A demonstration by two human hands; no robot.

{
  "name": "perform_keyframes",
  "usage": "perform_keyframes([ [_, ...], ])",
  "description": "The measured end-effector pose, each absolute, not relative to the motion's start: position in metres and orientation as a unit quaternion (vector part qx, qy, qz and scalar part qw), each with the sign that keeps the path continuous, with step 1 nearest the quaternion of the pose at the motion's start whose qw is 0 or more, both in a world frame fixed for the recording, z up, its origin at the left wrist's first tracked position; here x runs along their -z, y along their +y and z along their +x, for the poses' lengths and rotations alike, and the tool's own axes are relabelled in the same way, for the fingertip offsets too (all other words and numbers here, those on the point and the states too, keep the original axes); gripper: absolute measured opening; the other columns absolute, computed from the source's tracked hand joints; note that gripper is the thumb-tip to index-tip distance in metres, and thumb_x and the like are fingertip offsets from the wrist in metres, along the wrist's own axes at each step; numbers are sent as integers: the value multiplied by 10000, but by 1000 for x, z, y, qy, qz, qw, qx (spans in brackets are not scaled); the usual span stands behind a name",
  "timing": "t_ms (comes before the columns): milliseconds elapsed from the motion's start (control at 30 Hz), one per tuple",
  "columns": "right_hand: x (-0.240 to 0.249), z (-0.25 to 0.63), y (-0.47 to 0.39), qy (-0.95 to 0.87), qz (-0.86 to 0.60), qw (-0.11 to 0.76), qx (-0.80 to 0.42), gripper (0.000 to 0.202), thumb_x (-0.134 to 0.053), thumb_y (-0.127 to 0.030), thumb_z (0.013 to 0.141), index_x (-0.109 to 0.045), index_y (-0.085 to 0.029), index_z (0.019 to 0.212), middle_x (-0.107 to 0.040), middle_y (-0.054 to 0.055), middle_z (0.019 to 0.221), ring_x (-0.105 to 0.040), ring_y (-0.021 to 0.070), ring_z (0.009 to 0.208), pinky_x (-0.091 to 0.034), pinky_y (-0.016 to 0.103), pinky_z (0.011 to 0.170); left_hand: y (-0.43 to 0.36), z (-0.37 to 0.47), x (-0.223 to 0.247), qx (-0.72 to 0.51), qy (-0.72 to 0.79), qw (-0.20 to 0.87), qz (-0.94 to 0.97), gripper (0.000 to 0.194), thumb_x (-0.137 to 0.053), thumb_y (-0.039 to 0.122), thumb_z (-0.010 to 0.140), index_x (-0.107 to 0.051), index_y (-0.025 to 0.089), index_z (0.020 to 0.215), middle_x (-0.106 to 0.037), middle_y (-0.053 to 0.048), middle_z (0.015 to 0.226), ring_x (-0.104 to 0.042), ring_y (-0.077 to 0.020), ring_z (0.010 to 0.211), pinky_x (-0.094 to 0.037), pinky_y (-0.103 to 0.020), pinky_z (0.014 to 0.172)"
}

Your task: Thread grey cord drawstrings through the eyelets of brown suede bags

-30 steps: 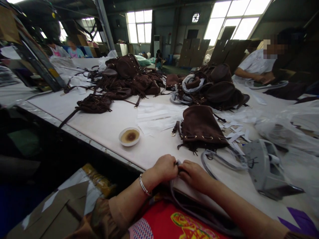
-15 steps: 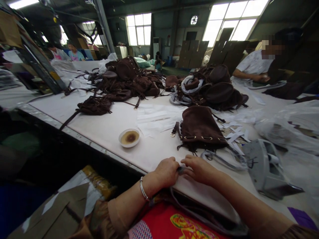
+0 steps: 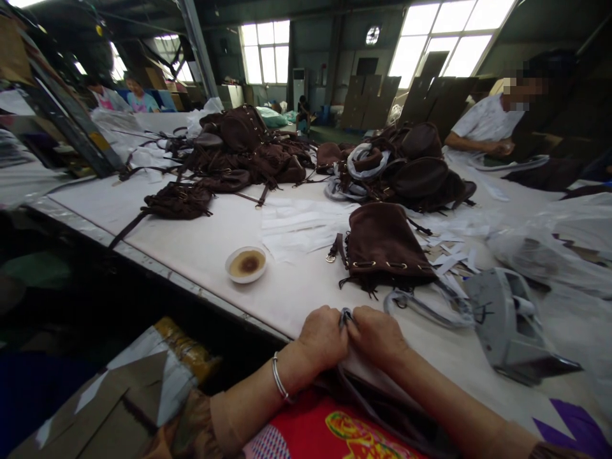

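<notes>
My left hand (image 3: 321,339) and my right hand (image 3: 380,334) are closed side by side at the table's near edge. Between them they grip a strap wrapped in greyish plastic (image 3: 345,316), a short loop of which shows above the fingers. Below my wrists the strap leads toward a dark brown bag (image 3: 406,414) at my lap, largely hidden by my right forearm. Just beyond my hands lies another brown drawstring bag (image 3: 385,245), with metal eyelets, a buckle and a plastic-wrapped strap. To the left stands a white bowl (image 3: 245,265) with yellowish-brown contents.
A grey tape dispenser (image 3: 514,325) stands at the right, near white paper strips (image 3: 452,261) and clear plastic. Piles of brown bags (image 3: 248,143) cover the far table. A co-worker (image 3: 488,127) is at the far right; cartons (image 3: 105,395) sit below left.
My hands have come together, and my right fingers have closed on the plastic-wrapped strap beside my left. The view has shifted slightly.
</notes>
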State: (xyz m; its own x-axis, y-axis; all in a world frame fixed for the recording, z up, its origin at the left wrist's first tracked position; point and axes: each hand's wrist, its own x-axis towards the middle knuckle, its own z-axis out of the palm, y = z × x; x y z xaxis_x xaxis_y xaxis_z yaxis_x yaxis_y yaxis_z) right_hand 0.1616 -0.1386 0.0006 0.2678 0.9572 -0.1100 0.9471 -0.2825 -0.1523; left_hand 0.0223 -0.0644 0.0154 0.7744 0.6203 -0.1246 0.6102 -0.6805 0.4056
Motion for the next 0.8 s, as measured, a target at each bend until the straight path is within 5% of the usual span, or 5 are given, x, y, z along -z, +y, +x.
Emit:
perform_keyframes([
  [300,-12,176,-145,-701,-660,124,-238,155,-480,-162,871,-633,-188,879,-688,54,890,-609,180,828,-400,266,735,-53,27,-12,9,276,225,934,181,-532,249,840,-679,150,876,-650,-101,907,-606,-210,851,-490,-298,780],
  [800,-9,171,-139,-656,-753,19,-50,180,-537,-294,889,-648,-163,834,-647,91,890,-629,205,782,-376,293,638,-52,19,-16,3,337,162,928,331,-430,341,945,-691,148,880,-672,-114,888,-656,-223,821,-508,-319,749],
])
